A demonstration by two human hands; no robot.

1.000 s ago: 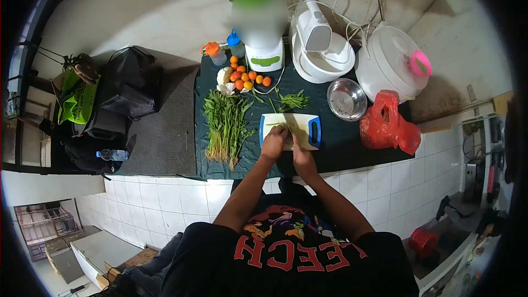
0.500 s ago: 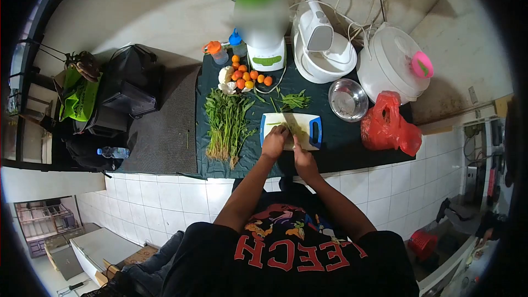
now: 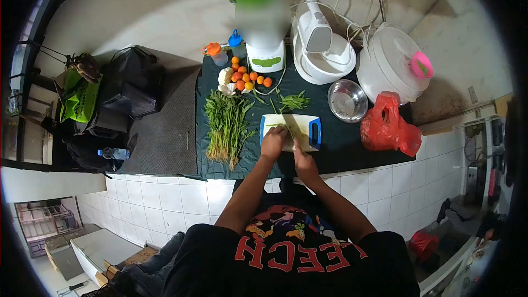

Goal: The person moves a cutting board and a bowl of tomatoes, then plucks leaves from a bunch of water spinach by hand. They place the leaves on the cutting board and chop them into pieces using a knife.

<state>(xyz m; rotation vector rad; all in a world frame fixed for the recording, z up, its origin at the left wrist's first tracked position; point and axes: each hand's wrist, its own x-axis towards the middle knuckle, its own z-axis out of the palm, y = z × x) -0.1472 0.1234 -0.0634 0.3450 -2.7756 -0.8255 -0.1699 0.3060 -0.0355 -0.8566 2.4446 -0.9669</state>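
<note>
My right hand (image 3: 304,162) is wrapped round the handle of a knife (image 3: 295,127), its blade reaching up over the board. Close to the blade, my left hand (image 3: 273,142) has its fingers curled down on thin green stems (image 3: 273,126), pressing them on the white cutting board (image 3: 309,120) with blue ends. Most of the stems are hidden under those fingers. Just beyond the board lies a small pile of cut green pieces (image 3: 295,101). A large bunch of leafy greens with roots (image 3: 226,124) rests left of my hands.
Orange tomatoes (image 3: 245,77), garlic (image 3: 225,75) and two capped bottles (image 3: 215,53) sit at the back, beside a white-green blender (image 3: 266,55). A stand mixer (image 3: 324,60), metal bowl (image 3: 348,100), red plastic bag (image 3: 389,126) and large white container (image 3: 388,60) occupy the right.
The knife blade shifts slightly over the board, and the pieces near it look a little different. Both hands stay in almost the same place; the view moves a touch.
</note>
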